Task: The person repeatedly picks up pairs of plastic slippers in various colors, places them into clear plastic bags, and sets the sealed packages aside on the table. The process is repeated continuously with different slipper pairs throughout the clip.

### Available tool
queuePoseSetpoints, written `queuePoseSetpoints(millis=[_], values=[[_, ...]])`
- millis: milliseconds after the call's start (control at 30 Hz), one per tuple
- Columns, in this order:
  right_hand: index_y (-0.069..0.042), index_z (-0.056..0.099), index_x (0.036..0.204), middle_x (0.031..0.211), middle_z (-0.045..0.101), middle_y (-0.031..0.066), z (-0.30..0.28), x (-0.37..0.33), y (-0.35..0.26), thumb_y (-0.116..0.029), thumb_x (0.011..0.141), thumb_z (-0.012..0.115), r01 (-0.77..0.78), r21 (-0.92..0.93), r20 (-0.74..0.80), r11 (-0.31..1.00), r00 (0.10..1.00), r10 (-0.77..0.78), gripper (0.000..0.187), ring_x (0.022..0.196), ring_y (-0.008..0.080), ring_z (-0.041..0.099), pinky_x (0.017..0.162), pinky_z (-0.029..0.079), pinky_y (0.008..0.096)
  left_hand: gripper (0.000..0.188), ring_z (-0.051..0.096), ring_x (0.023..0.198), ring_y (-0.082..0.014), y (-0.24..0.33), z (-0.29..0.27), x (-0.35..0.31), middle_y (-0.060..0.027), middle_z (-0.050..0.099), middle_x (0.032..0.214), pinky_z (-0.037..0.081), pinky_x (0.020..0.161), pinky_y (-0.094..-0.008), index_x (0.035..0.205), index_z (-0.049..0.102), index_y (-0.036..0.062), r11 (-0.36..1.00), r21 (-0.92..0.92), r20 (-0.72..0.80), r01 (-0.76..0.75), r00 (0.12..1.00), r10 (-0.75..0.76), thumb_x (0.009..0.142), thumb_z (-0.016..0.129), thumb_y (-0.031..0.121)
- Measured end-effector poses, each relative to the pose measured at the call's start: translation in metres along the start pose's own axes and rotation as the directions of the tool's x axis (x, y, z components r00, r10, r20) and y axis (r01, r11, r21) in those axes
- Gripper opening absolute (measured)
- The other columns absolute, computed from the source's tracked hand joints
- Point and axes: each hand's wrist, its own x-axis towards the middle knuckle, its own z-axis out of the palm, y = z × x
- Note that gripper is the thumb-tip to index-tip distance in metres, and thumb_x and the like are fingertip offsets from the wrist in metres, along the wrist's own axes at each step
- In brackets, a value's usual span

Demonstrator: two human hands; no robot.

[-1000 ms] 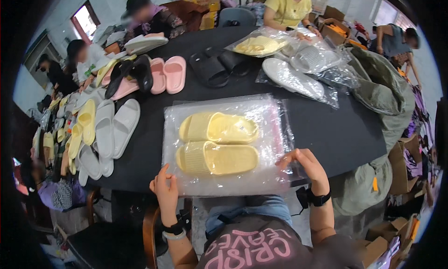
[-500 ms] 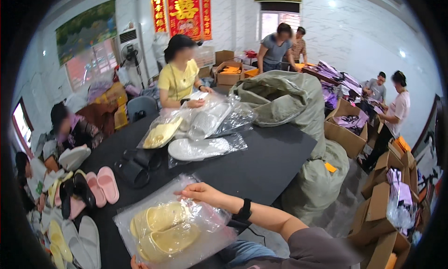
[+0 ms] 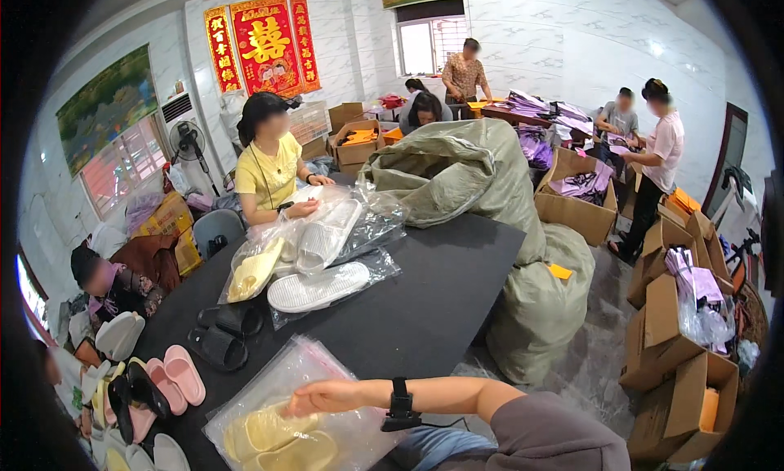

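Observation:
A clear plastic bag [image 3: 367, 426] lies at the near edge of the black table, a pair of pale yellow slippers [image 3: 298, 455] inside it. My right hand [image 3: 322, 396] rests at the top end of these slippers, fingers bent and pressed together. Whether it lies over the film or inside the bag is unclear, and what the fingertips grip is hidden. A dark band [image 3: 400, 404] circles my right wrist. My left hand is out of view. Just beyond the bag sit black slippers [image 3: 219, 348], with a bagged white slipper [image 3: 318, 288] farther off.
Loose pink slippers [image 3: 184, 375] and other pairs line the left side of the black table [image 3: 416, 308]. Across it a person in yellow [image 3: 269, 173] handles bagged slippers. Big woven sacks [image 3: 539, 308] stand right of the table, then open cardboard boxes [image 3: 653, 324]. Other people work behind.
My right hand has moved from the bag's upper edge down and left to the slippers. The left fingertips at the bag's lower corner have left view. The view has turned right.

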Motion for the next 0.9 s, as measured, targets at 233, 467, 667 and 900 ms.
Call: queuePoseSetpoints(millis=[233,467,667,900], values=[[-0.007,0.070,0.116,0.145,0.047,0.0227,0.015,0.013,0.015,-0.015,0.091,0.060,0.058,-0.881,0.126,0.469,0.985,0.115,0.029,0.135,0.0374,0.043,0.113,0.033,0.0419,0.031,0.058,0.113,-0.0380,0.014,-0.010,0.001,-0.0247,0.062,0.124,0.046,0.098,-0.0400,0.124,0.062,-0.0031,0.997,0.047,-0.083,-0.066,0.994,0.070,0.098,0.053,0.011],[-0.016,0.071,0.118,0.150,0.037,0.0255,0.015,0.061,0.044,-0.028,0.083,0.069,0.264,-0.964,0.258,0.020,0.920,0.296,0.037,0.139,0.0435,0.033,0.113,0.029,0.0515,0.045,0.051,0.124,-0.0432,0.028,0.016,0.020,-0.0316,0.054,0.133,0.038,0.108,-0.0437,0.131,0.054,-0.0110,0.988,-0.106,0.092,-0.111,0.988,0.121,0.104,0.048,0.025],[-0.011,0.059,0.131,0.148,0.038,0.0243,0.038,0.086,0.058,-0.032,0.087,0.064,0.055,-0.998,0.048,-0.005,0.903,0.426,0.050,0.139,0.0428,0.034,0.115,0.027,0.0507,0.047,0.042,0.133,-0.0446,0.011,0.039,0.005,-0.0325,0.046,0.142,0.030,0.114,-0.0449,0.137,0.047,-0.0100,0.990,-0.087,0.059,-0.111,0.991,0.117,0.106,0.042,0.025],[-0.009,0.064,0.120,0.134,0.052,0.0200,0.025,0.075,0.079,-0.027,0.091,0.055,0.211,-0.973,0.195,-0.091,0.967,0.165,0.036,0.125,0.0392,0.048,0.103,0.039,0.0505,0.047,0.040,0.135,-0.0440,-0.008,0.057,0.004,-0.0291,0.045,0.145,0.027,0.115,-0.0466,0.139,0.048,-0.0068,0.991,-0.124,0.063,-0.057,0.996,0.065,0.106,0.039,0.025]])
